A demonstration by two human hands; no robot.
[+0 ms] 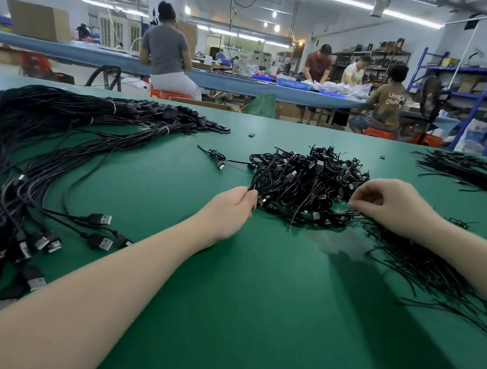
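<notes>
Bundled long cables (53,128) lie left on the green table (247,312); workers (168,45) sit beyond.

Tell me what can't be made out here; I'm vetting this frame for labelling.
All head view.
Right hand: whether its fingers pinch a wire; too small.
Cable in left hand: far end lost in the tangle.
Long cables: cut off by left edge.
Wires: partly under the arm, cut by right edge.

Table mat (247,312): green, matt, smooth. Cable pile (306,184): blk plastic jackets, slight sheen. Wire strands (414,265): blk, matt. USB plugs (104,219): bright metal shells w/ blk moulded plastic bodies. Box (38,21): brown cardboard, matt.
</notes>
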